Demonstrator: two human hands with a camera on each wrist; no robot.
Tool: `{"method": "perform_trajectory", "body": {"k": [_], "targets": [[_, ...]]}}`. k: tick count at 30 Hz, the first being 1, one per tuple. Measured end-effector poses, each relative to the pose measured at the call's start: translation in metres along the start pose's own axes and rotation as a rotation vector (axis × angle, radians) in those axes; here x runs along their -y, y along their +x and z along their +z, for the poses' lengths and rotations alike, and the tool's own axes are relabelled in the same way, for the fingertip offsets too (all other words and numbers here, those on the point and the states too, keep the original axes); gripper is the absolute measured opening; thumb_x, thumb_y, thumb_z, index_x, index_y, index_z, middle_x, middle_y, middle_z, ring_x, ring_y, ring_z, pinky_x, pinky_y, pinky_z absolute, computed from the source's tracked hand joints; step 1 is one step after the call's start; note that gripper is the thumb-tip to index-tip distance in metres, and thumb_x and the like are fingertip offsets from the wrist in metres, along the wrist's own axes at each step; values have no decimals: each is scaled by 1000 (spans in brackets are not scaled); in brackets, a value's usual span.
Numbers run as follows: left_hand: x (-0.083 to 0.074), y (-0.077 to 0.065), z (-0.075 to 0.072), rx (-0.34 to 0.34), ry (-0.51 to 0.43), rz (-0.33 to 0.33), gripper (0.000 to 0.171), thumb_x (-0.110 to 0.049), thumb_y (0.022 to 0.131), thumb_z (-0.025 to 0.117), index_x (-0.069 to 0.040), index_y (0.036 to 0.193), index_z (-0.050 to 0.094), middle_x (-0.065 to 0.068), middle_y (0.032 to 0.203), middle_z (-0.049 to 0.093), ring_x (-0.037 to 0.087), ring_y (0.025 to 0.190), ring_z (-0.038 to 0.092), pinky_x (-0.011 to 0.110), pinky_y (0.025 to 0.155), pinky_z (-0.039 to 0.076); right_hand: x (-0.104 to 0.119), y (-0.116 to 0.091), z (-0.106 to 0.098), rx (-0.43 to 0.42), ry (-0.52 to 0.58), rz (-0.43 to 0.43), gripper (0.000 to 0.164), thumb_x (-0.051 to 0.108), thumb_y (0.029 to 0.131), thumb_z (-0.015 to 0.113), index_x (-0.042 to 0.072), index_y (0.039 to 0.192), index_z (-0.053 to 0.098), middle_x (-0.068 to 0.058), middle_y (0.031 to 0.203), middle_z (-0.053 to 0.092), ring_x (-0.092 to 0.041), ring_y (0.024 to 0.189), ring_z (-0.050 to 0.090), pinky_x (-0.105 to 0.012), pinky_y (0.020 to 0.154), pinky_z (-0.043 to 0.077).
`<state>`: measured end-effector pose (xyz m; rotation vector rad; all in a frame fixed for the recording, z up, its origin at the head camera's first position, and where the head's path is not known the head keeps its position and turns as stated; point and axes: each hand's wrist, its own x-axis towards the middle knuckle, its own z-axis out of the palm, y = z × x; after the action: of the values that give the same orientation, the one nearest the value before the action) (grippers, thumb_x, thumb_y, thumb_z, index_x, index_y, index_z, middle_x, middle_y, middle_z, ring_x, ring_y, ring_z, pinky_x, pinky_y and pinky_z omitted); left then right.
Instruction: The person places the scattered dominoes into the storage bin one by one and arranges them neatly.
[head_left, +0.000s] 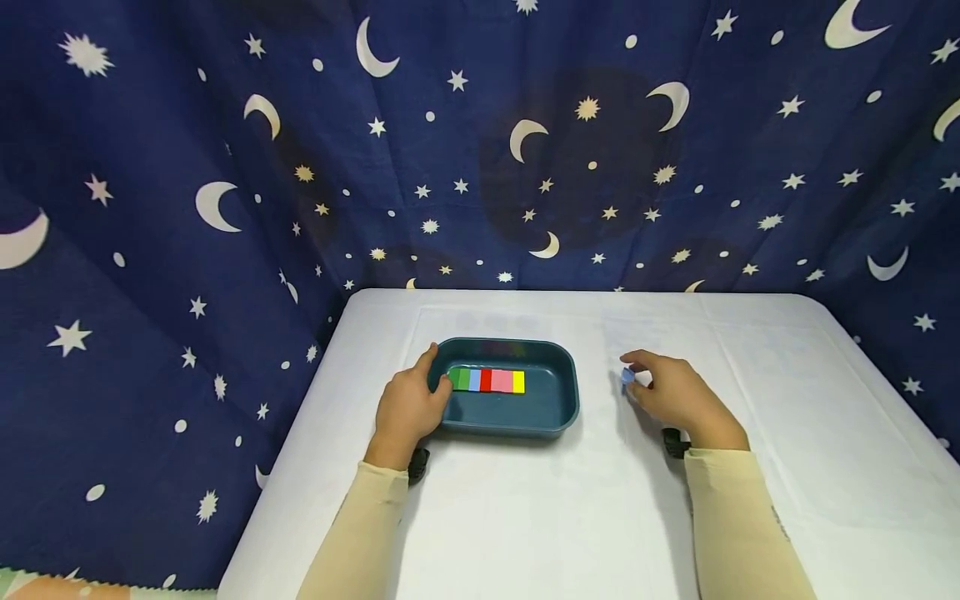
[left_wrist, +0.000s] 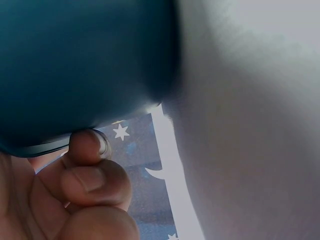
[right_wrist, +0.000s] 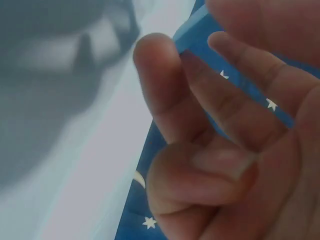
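Note:
A dark teal rectangular tray (head_left: 551, 402) rests on the table in the head view. Along its inside runs a row of small coloured blocks (head_left: 486, 381) in green, blue, red, pink and yellow. My left hand (head_left: 408, 404) grips the tray's left end, thumb over the rim. Seen from the left wrist, curled fingers (left_wrist: 97, 185) sit against the tray's outer wall (left_wrist: 85, 65). To the right of the tray, my right hand (head_left: 678, 396) pinches a small light-blue block (head_left: 627, 376) above the table. In the right wrist view the block (right_wrist: 192, 29) shows partly behind the fingers.
A white cloth covers the table (head_left: 540, 508). Behind it and at both sides hangs a dark blue curtain (head_left: 465, 125) with moons and stars. A black strap device (head_left: 675, 443) sits at the right wrist, and another (head_left: 418, 465) at the left.

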<state>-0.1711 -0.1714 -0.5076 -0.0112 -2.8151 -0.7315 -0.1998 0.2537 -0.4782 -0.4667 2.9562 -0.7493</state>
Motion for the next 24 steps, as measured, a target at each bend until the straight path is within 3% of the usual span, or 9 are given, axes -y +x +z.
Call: {"method": "perform_trajectory", "body": {"k": [10,15,21,24], "targets": [[3,2,-4,-25,4,-12,62,-37,100,63,-19,158,52,21,114,76,31,82,74,51,71,59,42,30,-10,-87,-2,-131,45,14,93,74,8,137,67,-10,115,75,-20,80,66,-43,71,52],[3,1,-3,-21,9,-7,63,-40,100,60,-19,158,52,20,109,77,24,72,69,47,64,57,64,44,-17,-133,10,-167,46,18,93,78,11,137,67,-6,107,75,-19,75,63,-40,67,50],[0,-1,-2,-2,11,-13,64,-40,99,61,-20,159,52,12,78,71,18,57,56,37,51,46,87,60,-15,-151,17,-175,51,25,91,82,14,138,67,-5,104,75,-20,75,62,-38,63,50],[-2,-2,-3,1,10,-16,64,-40,98,61,-21,159,52,9,71,66,19,53,52,36,49,43,101,69,-11,-153,32,-191,53,28,90,83,15,138,68,-3,100,75,-19,74,62,-37,61,50]]}}
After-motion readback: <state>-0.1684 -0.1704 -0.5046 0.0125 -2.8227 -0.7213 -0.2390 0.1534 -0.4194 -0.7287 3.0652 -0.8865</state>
